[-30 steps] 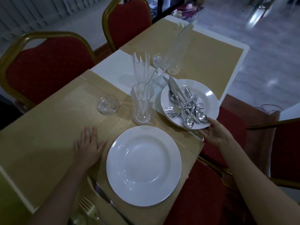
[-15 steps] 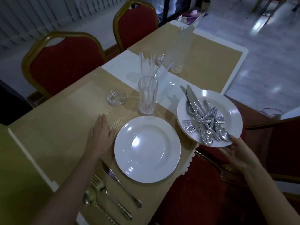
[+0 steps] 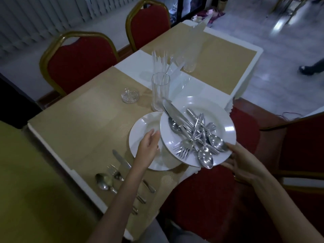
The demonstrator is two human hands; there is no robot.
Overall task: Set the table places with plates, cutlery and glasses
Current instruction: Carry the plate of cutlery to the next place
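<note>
A white plate [image 3: 219, 120] piled with knives, forks and spoons [image 3: 194, 135] is held above the table's near edge. My right hand [image 3: 243, 163] grips its near right rim, thumb on top and fingers underneath. It overlaps an empty white plate [image 3: 145, 130] lying on the gold placemat [image 3: 84, 123]. My left hand [image 3: 149, 146] is stretched over the empty plate with straight fingers, fingertips at the lifted plate's left rim. A knife [image 3: 121, 158], fork [image 3: 114, 172] and spoon [image 3: 103, 181] lie left of the empty plate. A tall glass [image 3: 160, 90] stands behind it.
A small cut-glass dish [image 3: 130, 95] sits on the mat left of the glass. More glasses [image 3: 190, 65] stand at the table's middle. Red gold-framed chairs [image 3: 82, 62] line the far side, a red seat [image 3: 198, 199] lies below the plates, and another chair [image 3: 303, 151] stands right.
My right hand has lifted the cutlery plate off the table and brought it near and left, over the empty plate. My left hand left the mat and reached to the lifted plate's rim.
</note>
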